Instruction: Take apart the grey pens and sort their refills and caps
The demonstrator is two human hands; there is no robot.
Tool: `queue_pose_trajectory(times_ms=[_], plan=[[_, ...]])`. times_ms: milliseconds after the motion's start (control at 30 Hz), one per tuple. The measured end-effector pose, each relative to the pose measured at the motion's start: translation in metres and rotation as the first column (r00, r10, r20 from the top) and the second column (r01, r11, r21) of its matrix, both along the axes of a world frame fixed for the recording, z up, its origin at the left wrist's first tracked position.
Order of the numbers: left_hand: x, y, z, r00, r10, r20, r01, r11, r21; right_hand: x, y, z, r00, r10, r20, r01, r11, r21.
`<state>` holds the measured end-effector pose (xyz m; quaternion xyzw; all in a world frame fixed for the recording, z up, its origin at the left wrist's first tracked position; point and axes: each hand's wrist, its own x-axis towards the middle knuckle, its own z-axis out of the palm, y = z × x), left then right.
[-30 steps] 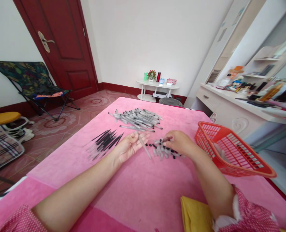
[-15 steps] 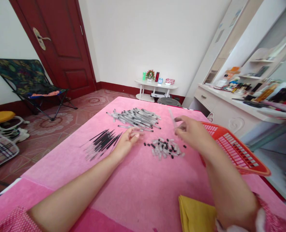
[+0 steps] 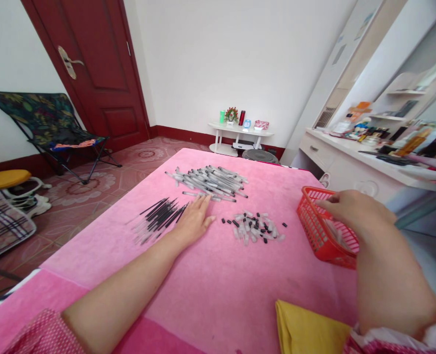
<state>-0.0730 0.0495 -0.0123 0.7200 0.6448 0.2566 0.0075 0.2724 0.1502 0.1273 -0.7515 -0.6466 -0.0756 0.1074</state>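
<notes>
My left hand point(image 3: 194, 220) lies palm down on the pink cloth with its fingers stretched out. Its fingertips reach the near edge of a pile of clear pens point(image 3: 212, 182) with dark ends. Left of it lie several thin black pen refills point(image 3: 162, 215). Over the red plastic basket point(image 3: 309, 228) hangs my right hand point(image 3: 350, 209), fingers extended and partly hidden, with no pen barrel visible in them. Pale, slender shapes show inside the basket, too blurred to make out. Between the hands is a heap of clear pen caps point(image 3: 247, 228) and small black plugs point(image 3: 265, 240).
A folded yellow cloth point(image 3: 309, 327) lies at the near right of the table. Beyond stand a white dresser point(image 3: 335, 155) loaded with bottles, a low white stand point(image 3: 221, 129), a folding chair point(image 3: 44, 120) and a yellow-topped stool point(image 3: 7, 178).
My right hand has moved right, from above the caps to over the basket; the clear barrel it held is out of sight. My left hand has flattened onto the cloth.
</notes>
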Motion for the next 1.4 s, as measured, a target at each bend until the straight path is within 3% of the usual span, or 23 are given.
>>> queue_pose_trajectory(times_ms=[100,267,400,567,700,800,933,1033,1100,1200,1300,1400], plan=[[0.000,0.002,0.000,0.998,0.018,-0.055,-0.020,1.000,-0.023,-0.023,-0.014,0.013,0.999,-0.040,0.011,0.040,0.997,-0.066],[-0.002,0.006,0.002,0.994,0.054,-0.090,-0.054,0.999,-0.001,-0.043,-0.021,0.012,0.981,0.195,-0.015,-0.195,0.981,-0.005],[-0.001,0.007,0.007,0.991,0.063,-0.118,-0.056,0.996,0.066,-0.057,-0.023,0.004,0.929,0.365,-0.052,-0.362,0.930,0.056],[-0.002,0.010,0.009,0.986,0.057,-0.157,-0.048,0.997,0.062,-0.081,-0.031,-0.005,0.880,0.467,-0.087,-0.466,0.884,0.035],[0.000,0.005,0.020,0.997,-0.008,-0.075,0.019,0.990,0.137,-0.104,-0.040,-0.020,0.798,0.585,-0.146,-0.590,0.807,0.011],[0.010,-0.005,0.035,0.983,-0.143,0.116,0.100,0.943,0.317,-0.124,-0.048,-0.039,0.651,0.680,-0.338,-0.726,0.688,-0.014],[0.030,-0.020,0.046,0.864,-0.371,0.342,0.193,0.869,0.456,-0.149,-0.062,-0.061,0.268,0.696,-0.666,-0.872,0.469,0.139],[0.039,-0.025,0.046,0.805,-0.372,0.462,0.173,0.892,0.417,-0.160,-0.071,-0.067,0.060,0.612,-0.789,-0.877,0.409,0.251],[0.040,-0.026,0.044,0.762,-0.323,0.561,0.121,0.923,0.366,-0.162,-0.073,-0.066,0.031,0.519,-0.854,-0.865,0.443,0.238],[0.036,-0.021,0.039,0.708,-0.237,0.665,0.024,0.950,0.312,-0.158,-0.068,-0.062,0.024,0.343,-0.939,-0.770,0.605,0.202],[0.029,-0.014,0.030,0.687,-0.159,0.709,-0.031,0.968,0.248,-0.150,-0.058,-0.059,-0.092,0.209,-0.974,-0.613,0.759,0.221],[0.024,-0.009,0.022,0.656,-0.100,0.748,-0.051,0.983,0.177,-0.144,-0.050,-0.060,-0.198,0.139,-0.970,-0.515,0.828,0.223]])
